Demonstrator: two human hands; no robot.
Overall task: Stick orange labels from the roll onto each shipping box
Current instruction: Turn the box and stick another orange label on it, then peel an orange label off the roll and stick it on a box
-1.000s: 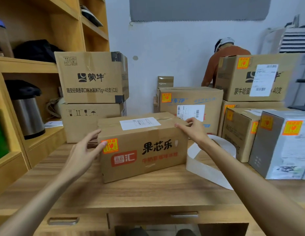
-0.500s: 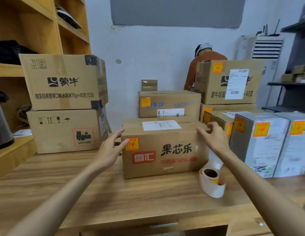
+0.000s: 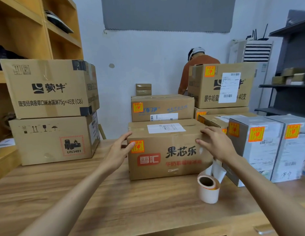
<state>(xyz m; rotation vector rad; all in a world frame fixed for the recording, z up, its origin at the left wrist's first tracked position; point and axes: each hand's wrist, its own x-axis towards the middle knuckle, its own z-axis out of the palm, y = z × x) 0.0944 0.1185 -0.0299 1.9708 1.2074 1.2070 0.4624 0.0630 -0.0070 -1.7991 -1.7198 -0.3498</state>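
Center box (image 3: pixel 167 160) sits on desk (image 3: pixel 114 201), w/ orange label (image 3: pixel 137 146) stuck at its front face's 10 o'clock corner. L hand (image 3: pixel 117 150) at box's 9 o'clock side: fingers spread, fairly straight, tips on top-left edge, thumb by the label. R hand (image 3: pixel 214 143) over the 2 o'clock corner, fingers splayed flat on cardboard. Label roll (image 3: pixel 208 189) stands on end at box's 5 o'clock, near but apart. Its white backing strip (image 3: pixel 217 169) runs up behind R wrist. Gray boxes (image 3: pixel 260 160) at 3 o'clock carry orange labels.
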